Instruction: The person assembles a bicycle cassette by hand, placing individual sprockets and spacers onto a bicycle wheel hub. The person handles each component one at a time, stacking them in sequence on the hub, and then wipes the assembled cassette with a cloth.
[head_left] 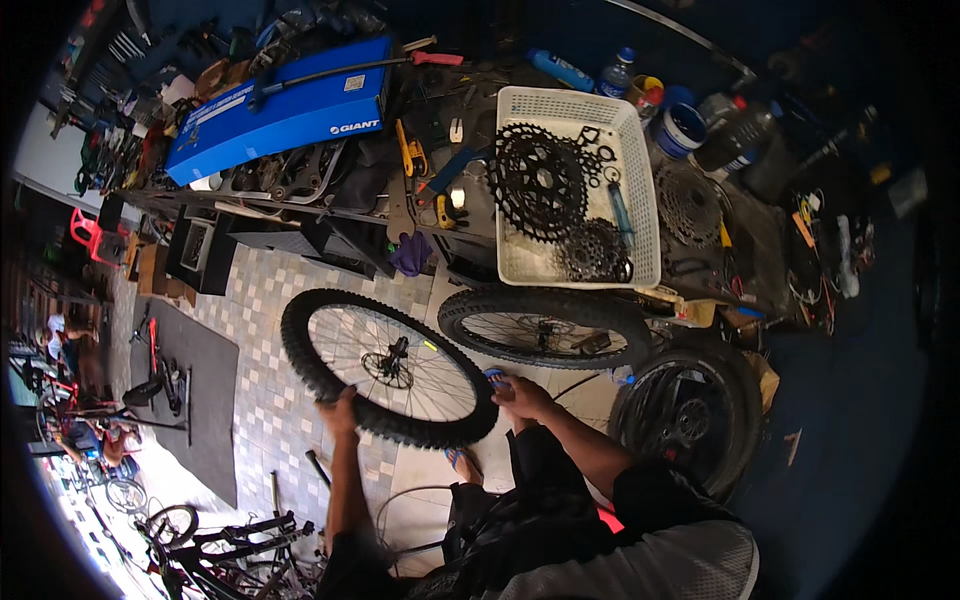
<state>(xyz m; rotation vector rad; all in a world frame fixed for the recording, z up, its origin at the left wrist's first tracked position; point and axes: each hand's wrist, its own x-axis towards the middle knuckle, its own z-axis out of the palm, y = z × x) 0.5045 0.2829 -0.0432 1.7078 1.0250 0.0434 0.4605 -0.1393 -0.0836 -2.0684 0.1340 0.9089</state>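
A bicycle wheel [390,366] with a knobby black tyre, thin spokes and a brake disc at its hub is held tilted in front of me above the tiled floor. My left hand [339,412] has its fingers wrapped round the tyre at the near left. At the wheel's right edge, my right hand [515,396] closes on the tyre, its fingertips partly hidden. Just beyond, a second wheel [545,328] leans below the workbench, close to the held one.
The cluttered workbench [370,190] carries a white plastic basket [648,200] of chainrings and cassettes, a blue box [290,105] and tools. More wheels [690,420] stand at right. Bicycle frames [215,550] lie at lower left, by a dark mat [210,400]. People are at far left.
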